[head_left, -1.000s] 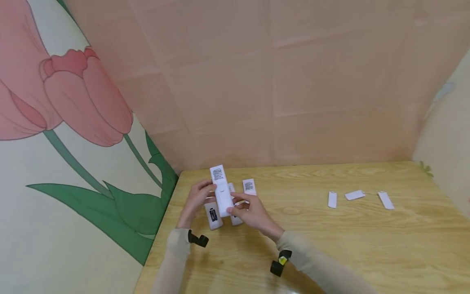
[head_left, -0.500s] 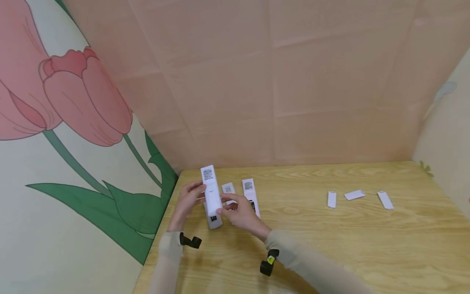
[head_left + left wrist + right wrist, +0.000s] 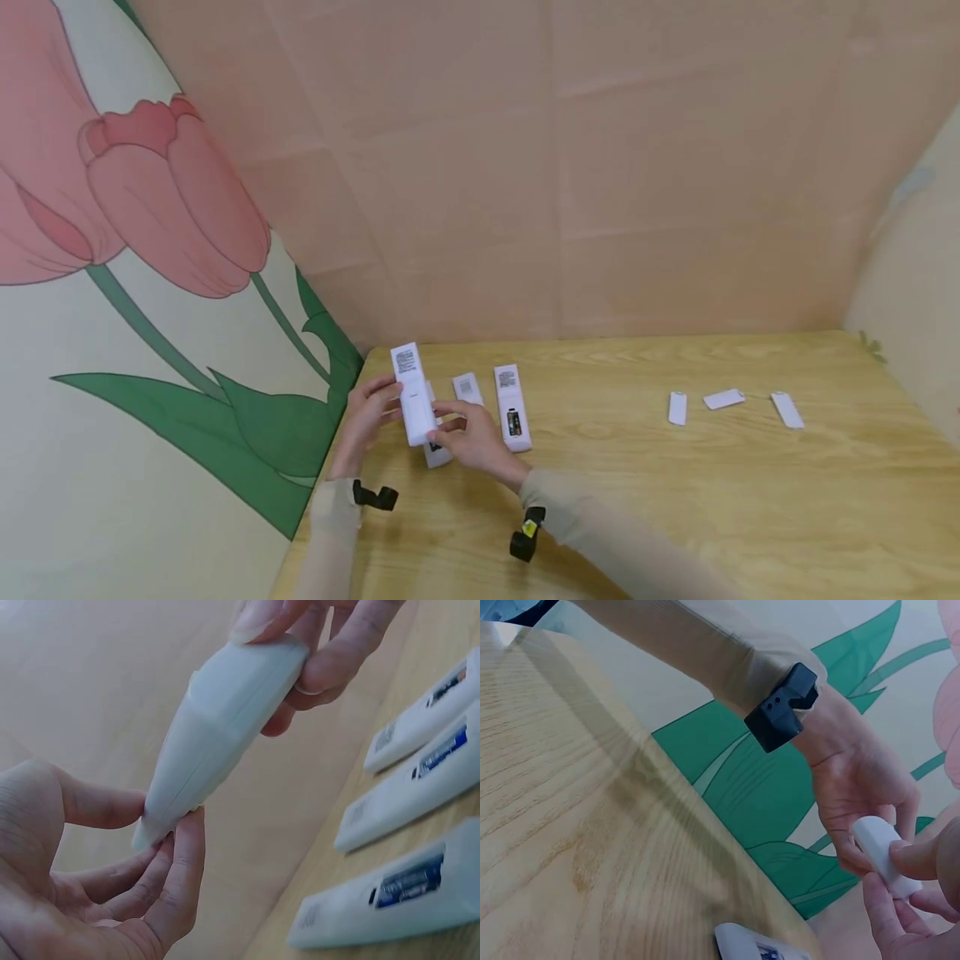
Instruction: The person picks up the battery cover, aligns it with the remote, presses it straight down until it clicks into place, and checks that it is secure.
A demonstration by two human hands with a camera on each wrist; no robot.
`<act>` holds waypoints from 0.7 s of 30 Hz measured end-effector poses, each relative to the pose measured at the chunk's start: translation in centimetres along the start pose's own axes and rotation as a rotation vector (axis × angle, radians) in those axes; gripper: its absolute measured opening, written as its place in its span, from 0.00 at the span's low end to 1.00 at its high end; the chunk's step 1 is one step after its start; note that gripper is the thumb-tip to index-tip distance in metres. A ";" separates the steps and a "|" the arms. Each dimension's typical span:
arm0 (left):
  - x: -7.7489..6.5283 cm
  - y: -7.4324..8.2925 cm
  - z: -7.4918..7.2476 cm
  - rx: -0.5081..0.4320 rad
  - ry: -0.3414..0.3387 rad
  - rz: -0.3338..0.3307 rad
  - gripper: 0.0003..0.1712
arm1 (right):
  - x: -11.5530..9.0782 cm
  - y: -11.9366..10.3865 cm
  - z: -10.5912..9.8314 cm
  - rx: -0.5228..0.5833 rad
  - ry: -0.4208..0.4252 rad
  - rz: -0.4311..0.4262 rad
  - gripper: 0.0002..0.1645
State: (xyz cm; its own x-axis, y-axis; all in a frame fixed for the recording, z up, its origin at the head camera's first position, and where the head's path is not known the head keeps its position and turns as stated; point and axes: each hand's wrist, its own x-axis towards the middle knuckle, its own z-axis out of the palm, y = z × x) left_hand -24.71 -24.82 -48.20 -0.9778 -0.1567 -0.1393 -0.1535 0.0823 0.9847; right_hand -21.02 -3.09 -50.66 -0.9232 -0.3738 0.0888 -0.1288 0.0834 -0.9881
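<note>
Nearest: pale sleeves (image 3: 600, 517) on both forearms, with a black wrist camera (image 3: 375, 496) at the left wrist and another (image 3: 527, 533) at the right.

Hands: left hand (image 3: 366, 417) and right hand (image 3: 474, 435) are a little apart, joined by one white held remote (image 3: 413, 400). The left pinches its thinner, label end between thumb and fingers; the right grips the thicker end, thumb on one side, fingers on the other. Held remote is raised off the wooden table (image 3: 637, 500), tilted, between the hands. In the head view its back shows the printed label, a small mark mid-length and a smooth white lower part.

Below the hands: left remote (image 3: 437, 455) on the table, partly hidden by the held one. Middle remote (image 3: 467, 388) lies just beyond the right hand, whose fingers hide part of it. Right remote (image 3: 512, 408) lies just right of that hand. Left wrist view: all three backs up, apart, battery slots uncovered; a blue battery (image 3: 411, 883) shows in the closest slot.

Well to the right of the right hand: three small white covers (image 3: 677, 408), lying apart.

Beyond the left hand: tulip wall (image 3: 180, 200). Farthest, past both hands: creased pinkish-tan cloth (image 3: 480, 167).
</note>
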 end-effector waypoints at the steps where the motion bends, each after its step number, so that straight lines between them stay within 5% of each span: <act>1: 0.1 -0.2 -0.3 -0.004 0.013 -0.005 0.26 | 0.1 0.1 0.2 0.001 -0.004 -0.002 0.29; 21: 0.4 -3.0 -3.3 0.017 0.068 -0.067 0.26 | 1.4 2.0 3.7 -0.057 -0.003 -0.079 0.27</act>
State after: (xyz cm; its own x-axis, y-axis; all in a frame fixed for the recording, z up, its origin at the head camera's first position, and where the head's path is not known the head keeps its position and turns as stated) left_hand -24.21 -28.34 -50.83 -0.9535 -0.2284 -0.1967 -0.2210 0.0859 0.9715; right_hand -21.23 -6.82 -53.02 -0.9085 -0.3837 0.1655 -0.2214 0.1061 -0.9694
